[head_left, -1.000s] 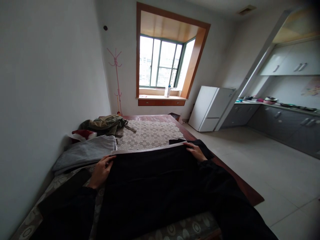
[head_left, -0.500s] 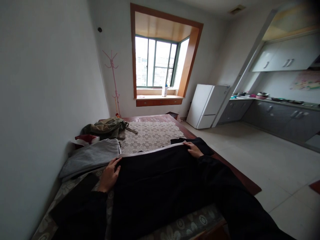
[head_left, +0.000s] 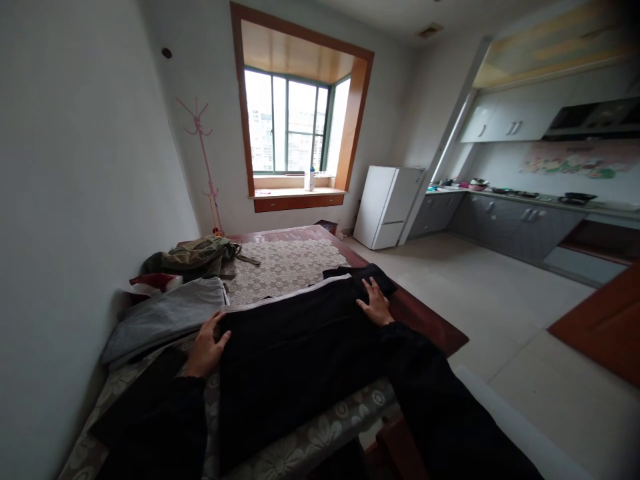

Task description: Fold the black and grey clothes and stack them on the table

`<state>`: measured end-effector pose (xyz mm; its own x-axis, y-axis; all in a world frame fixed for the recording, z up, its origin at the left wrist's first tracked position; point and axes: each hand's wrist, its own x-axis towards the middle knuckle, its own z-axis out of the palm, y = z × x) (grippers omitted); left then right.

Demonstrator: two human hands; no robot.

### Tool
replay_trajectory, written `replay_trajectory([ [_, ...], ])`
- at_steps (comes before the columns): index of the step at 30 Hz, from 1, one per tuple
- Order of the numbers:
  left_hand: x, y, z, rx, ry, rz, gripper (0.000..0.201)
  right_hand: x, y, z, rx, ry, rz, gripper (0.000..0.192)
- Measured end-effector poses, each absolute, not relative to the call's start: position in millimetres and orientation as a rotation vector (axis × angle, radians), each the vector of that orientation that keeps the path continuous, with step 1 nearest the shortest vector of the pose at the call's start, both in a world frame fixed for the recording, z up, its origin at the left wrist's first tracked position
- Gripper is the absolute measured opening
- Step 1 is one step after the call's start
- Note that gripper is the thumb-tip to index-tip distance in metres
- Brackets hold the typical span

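Two hands press flat on a black garment [head_left: 295,347] spread across a bed [head_left: 320,437]. Left hand [head_left: 207,347]: open, fingers slightly curled over the garment's left edge, apparently pinning the cloth so that it lies smooth. Right hand [head_left: 374,307]: open, fingers splayed, palm down near the garment's far right corner, close to the pale strip [head_left: 290,293] that runs along the far edge; neither hand's grip closes on anything. The garment lies crosswise on the near half of the bed, over a flower-patterned cover.

Just beyond the left hand lies a folded grey cloth [head_left: 170,313], touching or nearly touching the black garment; behind it, a red item [head_left: 150,280] and an olive-green bundle [head_left: 195,253] against the wall. A lace spread [head_left: 285,263] covers the far part of the bed. Farther off: a pink coat stand [head_left: 203,160], a window [head_left: 290,123] with a bottle [head_left: 311,179] on its sill, a white fridge [head_left: 385,207] and a kitchen bench [head_left: 510,220]. Nothing lies between the hands.
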<state>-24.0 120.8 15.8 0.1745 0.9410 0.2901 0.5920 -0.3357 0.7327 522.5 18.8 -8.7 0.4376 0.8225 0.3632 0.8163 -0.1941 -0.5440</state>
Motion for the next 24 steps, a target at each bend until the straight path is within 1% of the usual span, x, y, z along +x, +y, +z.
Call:
replay_trajectory([
  [3,-27.9,103.7,22.6,1.918,1.479,0.922,0.071,523.1,-50.7,-28.5,-2.113,-1.300,-0.099,0.053],
  [5,-32.5,81.0,24.9,1.861,1.457,0.779,0.081,527.1,-93.0,-36.4,-2.184,-1.289,-0.105,0.039],
  [7,-38.0,51.2,23.5,1.824,1.375,0.707,0.086,531.8,-124.8,-38.8,-2.224,-1.301,-0.084,0.032],
  [11,-47.0,-15.8,16.7,1.776,1.249,0.749,0.082,537.9,-155.0,-33.7,-2.133,-1.329,0.017,0.032],
  [16,-42.6,-84.7,26.4,1.563,1.351,0.750,0.081,539.6,-162.6,-30.1,-1.912,-1.345,0.138,0.034],
  [20,-32.0,-111.5,35.7,1.513,1.428,0.811,0.075,538.7,-166.0,-29.7,-1.949,-1.385,0.201,0.034],
  [24,-28.0,-114.1,33.2,1.647,1.507,0.914,0.066,535.6,-163.9,-16.5,-1.990,-1.352,0.264,0.033],
])
